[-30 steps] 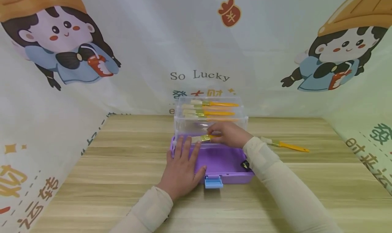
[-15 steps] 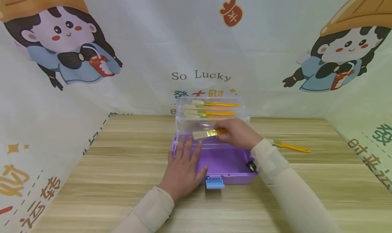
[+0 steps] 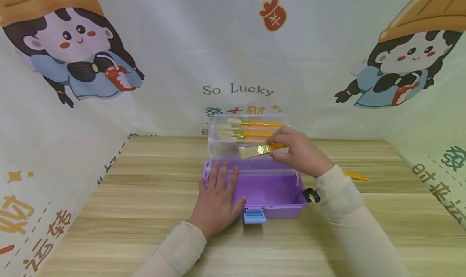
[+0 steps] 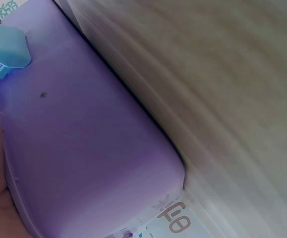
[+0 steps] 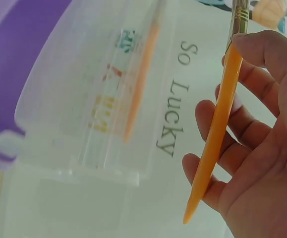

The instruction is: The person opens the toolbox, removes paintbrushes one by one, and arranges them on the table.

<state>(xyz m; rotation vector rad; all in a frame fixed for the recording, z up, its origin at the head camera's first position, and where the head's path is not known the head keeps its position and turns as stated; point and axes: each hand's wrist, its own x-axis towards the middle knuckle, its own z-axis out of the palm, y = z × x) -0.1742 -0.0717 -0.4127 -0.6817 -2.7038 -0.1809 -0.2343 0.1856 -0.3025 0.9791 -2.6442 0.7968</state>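
My right hand (image 3: 300, 151) pinches a flat paintbrush (image 3: 263, 149) by its orange handle, bristles to the left, above the opened box. In the right wrist view, the thumb presses the handle (image 5: 215, 129) just by the metal ferrule, with the fingers behind it. My left hand (image 3: 218, 202), fingers straight and spread, rests over the left end of the purple box (image 3: 287, 211). The box's clear lid (image 3: 225, 151) stands raised at the back. Up at the lid lie two more paintbrushes, an upper brush (image 3: 265, 123) and a lower brush (image 3: 251, 134), with fainter likenesses beneath them.
A blue latch (image 3: 255, 216) juts from the box front. Another brush (image 3: 358, 176) lies on the wooden table (image 3: 145, 180) at the right, mostly hidden behind my right sleeve. A printed cloth (image 3: 174, 58) hangs behind and at both sides.
My right hand has lifted the paintbrush from low by the lid's base and carried it up and to the right. My left hand has stayed on the box.
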